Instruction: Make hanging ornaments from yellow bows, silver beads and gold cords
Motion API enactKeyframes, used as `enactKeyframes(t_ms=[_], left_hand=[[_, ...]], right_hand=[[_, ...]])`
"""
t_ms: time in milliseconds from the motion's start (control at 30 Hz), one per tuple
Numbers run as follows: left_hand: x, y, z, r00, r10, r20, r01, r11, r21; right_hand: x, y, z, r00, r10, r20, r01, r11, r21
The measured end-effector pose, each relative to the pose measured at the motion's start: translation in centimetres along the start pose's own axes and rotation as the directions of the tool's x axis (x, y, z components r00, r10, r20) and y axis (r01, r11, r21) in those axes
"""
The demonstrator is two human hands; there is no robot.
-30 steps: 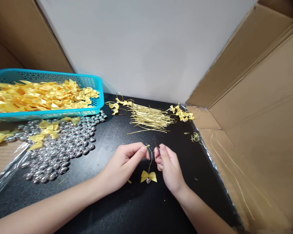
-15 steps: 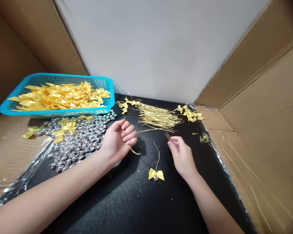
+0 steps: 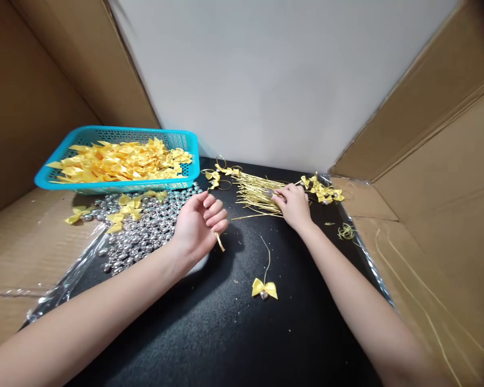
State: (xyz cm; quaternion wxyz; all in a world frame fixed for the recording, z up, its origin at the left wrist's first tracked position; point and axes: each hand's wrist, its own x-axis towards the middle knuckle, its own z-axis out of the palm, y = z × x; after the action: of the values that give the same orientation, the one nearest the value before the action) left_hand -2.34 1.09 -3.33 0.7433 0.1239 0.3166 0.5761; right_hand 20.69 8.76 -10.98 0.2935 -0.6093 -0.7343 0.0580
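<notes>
My left hand (image 3: 199,223) is closed around a short gold cord (image 3: 220,243), whose end pokes out below the little finger. Its palm side faces up, beside the silver beads (image 3: 145,228). My right hand (image 3: 295,204) is closed on small scissors (image 3: 270,192), mostly hidden by the fingers, with the pointed tip over the pile of gold cords (image 3: 252,191). Between the forearms, a yellow ribbon bow (image 3: 271,289) with a silver bead (image 3: 264,295) lies on the black surface. A thin gold cord (image 3: 269,260) runs up from that bow.
A blue basket (image 3: 197,161) full of yellow bows (image 3: 129,161) stands at the back left. More bows (image 3: 125,209) lie on the beads. Finished-looking bow loops (image 3: 221,172) and bows (image 3: 325,192) flank the cords. Cord scraps (image 3: 346,231) lie right. Cardboard walls (image 3: 439,134) enclose both sides.
My right hand has moved forward with the scissors, from the near side of the cord pile onto its right part. My left hand still grips its cord. The view has shifted slightly.
</notes>
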Motion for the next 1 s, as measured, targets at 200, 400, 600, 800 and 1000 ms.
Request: enactKeyframes(t_ms=[200, 400, 600, 800, 1000], left_hand=[[-0.3, 0.4, 0.1, 0.995, 0.098, 0.030, -0.100, 0.993, 0.064], [-1.5, 0.3, 0.8, 0.961, 0.247, 0.124, -0.266, 0.948, 0.175], [-3.2, 0.1, 1.5, 0.903, 0.343, 0.259, -0.403, 0.886, 0.231], [-4.3, -0.1, 1.8, 0.877, 0.363, 0.313, -0.441, 0.867, 0.230], [-4.1, 0.0, 1.9, 0.924, 0.297, 0.241, -0.347, 0.915, 0.205]], right_hand=[[1.5, 0.0, 2.0, 0.998, 0.019, 0.064, -0.016, 0.999, -0.050], [0.9, 0.7, 2.3, 0.999, 0.007, 0.054, -0.004, 0.999, -0.054], [0.8, 1.3, 2.7, 1.000, -0.025, 0.014, 0.026, 0.999, -0.023], [-0.3, -0.7, 0.9, 0.992, -0.094, -0.088, 0.098, 0.994, 0.045], [-5.9, -7.5, -2.9, 0.758, -0.637, -0.141, 0.634, 0.667, 0.391]])
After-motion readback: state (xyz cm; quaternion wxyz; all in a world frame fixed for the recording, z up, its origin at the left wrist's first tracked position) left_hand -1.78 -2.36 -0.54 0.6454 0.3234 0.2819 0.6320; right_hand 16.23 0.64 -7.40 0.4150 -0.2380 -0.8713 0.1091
